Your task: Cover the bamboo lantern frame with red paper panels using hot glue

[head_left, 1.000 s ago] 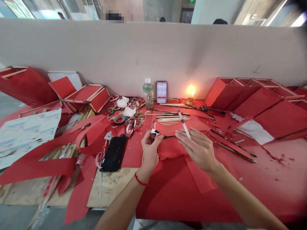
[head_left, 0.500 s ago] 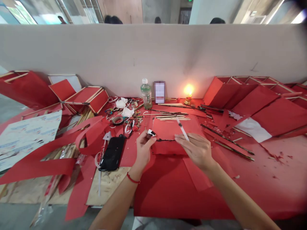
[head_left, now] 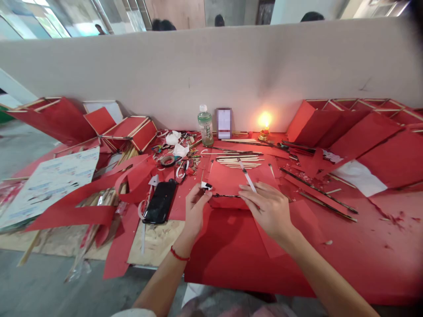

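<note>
At the left end of the tabletop (head_left: 155, 242), red frames (head_left: 59, 123) are standing close together, probably to stay out of the way of the work. Before them, a black phone (head_left: 161, 200) is lying flat. The left grip (head_left: 194, 209) is pinching a small black-and-white piece (head_left: 206, 186), too small to identify. Between both grips, a dark strip (head_left: 228, 196) is lying along the near side of the red paper (head_left: 228, 176), apparently being steadied near its ends. The right grip (head_left: 269, 207) is holding a pale rod (head_left: 247, 177), its dark end pointing away, perhaps for sparing the paper. Farther right, a lamp (head_left: 263, 134) is burning near the wall (head_left: 132, 66), seemingly for safety.
</note>
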